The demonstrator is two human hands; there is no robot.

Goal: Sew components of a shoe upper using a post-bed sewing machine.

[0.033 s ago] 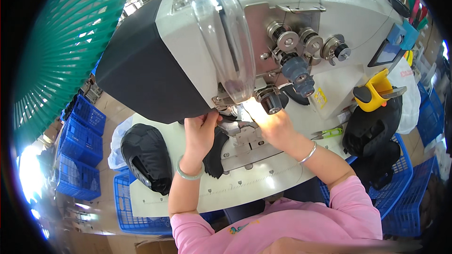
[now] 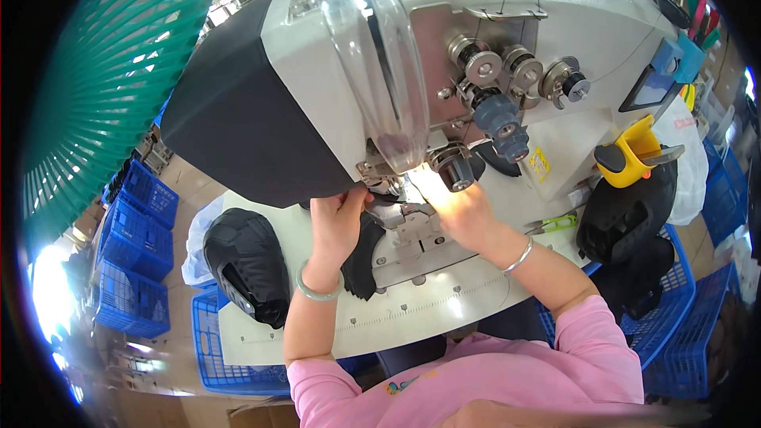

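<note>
A large white sewing machine [image 2: 333, 103] with a black side cover stands over the pale work table. Beneath its head, a black fabric piece [image 2: 362, 261], apparently a shoe upper, hangs down over the table beside the metal work plate [image 2: 420, 246]. My left hand [image 2: 336, 220] pinches the black piece at the left of the sewing area, thumb against the fingers. On the other side, my right hand [image 2: 466, 215] is curled close to the needle area under the bright lamp. Machine parts and glare hide its fingertips, so what it grips cannot be made out.
Black shoe uppers [image 2: 247, 265] lie at the table's left, with more [image 2: 626, 218] piled at the right beside a yellow holder [image 2: 634, 154]. Green-handled thread snips [image 2: 555, 224] lie on the table. Blue crates [image 2: 226, 349] stand around; a green fan guard [image 2: 119, 79] is upper left.
</note>
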